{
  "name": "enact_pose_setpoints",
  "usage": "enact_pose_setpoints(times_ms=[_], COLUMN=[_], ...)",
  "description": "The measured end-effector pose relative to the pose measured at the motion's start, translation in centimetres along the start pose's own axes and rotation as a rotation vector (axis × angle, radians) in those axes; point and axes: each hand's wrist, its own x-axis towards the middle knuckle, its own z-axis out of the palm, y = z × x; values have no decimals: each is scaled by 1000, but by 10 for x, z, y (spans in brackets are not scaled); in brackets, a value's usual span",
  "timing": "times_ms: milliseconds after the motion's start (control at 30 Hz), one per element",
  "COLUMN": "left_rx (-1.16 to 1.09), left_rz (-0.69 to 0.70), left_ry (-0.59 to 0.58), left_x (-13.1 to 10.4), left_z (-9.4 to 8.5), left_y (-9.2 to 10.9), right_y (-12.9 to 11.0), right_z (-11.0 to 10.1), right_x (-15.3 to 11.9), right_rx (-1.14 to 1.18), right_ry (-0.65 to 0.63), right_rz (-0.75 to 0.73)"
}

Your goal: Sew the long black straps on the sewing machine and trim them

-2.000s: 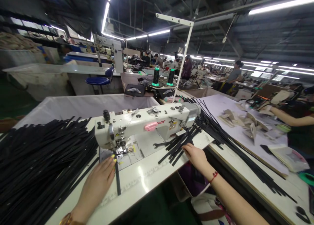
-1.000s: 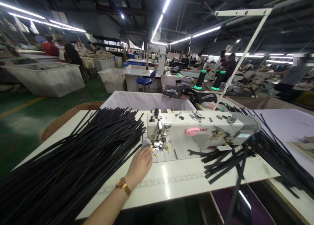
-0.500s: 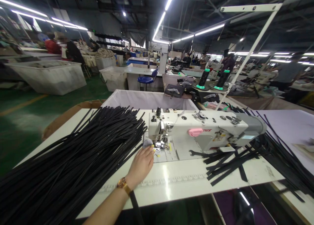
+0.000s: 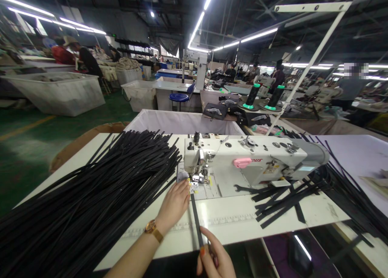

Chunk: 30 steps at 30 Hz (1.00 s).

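Head view shows a lit workshop (image 4: pixel 130 25), a white tabletop (image 4: pixel 233 209) with black straps (image 4: pixel 106 189) heaped along its left edge, a sewing machine (image 4: pixel 224 154) toward its back edge, the left hand (image 4: pixel 174 201) flat by the presser foot (image 4: pixel 198 179), grip hidden, and the right hand (image 4: pixel 217 258) pinching a single strap (image 4: pixel 195 215) at the front edge, probably to keep it straight.

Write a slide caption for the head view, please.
Left hand at a white sewing machine, right hand holding a narrow black strip.
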Motion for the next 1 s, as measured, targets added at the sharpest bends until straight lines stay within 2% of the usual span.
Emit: enact_pose_setpoints(times_ms=[200, 333, 533, 700, 1000], left_rx=[-16, -9, 21, 29, 2], left_rz=[-60, -32, 18, 10, 8], left_ry=[48, 29, -2, -17, -30], left_x=[0, -1, -1, 1, 1], left_z=[-2, -2, 1, 2, -1], left_y=[-2, -3, -4, -5, -5], right_y=[-29, -34, -29, -37, -39], right_z=[12, 20, 24, 29, 25], right_x=[53, 71, 84, 93, 89], right_rx=[-52, -60, -74, -112, -130], right_ry=[-86, -131, -98, -101, -132], right_rz=[-25, -25, 3, -11, -22])
